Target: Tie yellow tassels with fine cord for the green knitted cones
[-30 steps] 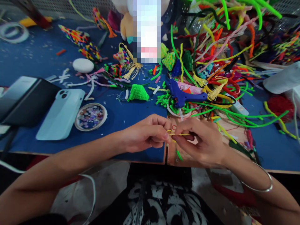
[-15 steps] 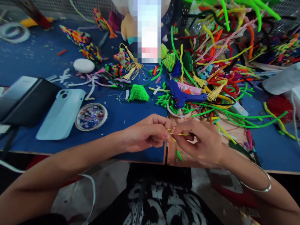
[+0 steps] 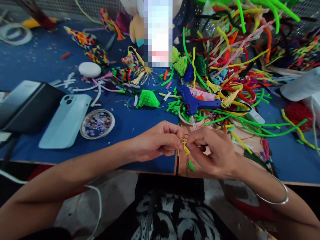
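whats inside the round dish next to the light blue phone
The dish holds many small round pieces, largely purple, with some pale and brownish ones. Whatever lies beneath the top layer is covered and can't be seen.

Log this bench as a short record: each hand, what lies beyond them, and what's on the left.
Left hand: pinching thin yellow strands
Right hand: fingertips closed on the same strands
Beyond hands: blue glue gun, green knit piece
Left side: light-blue phone beside round dish of small beads or sequins
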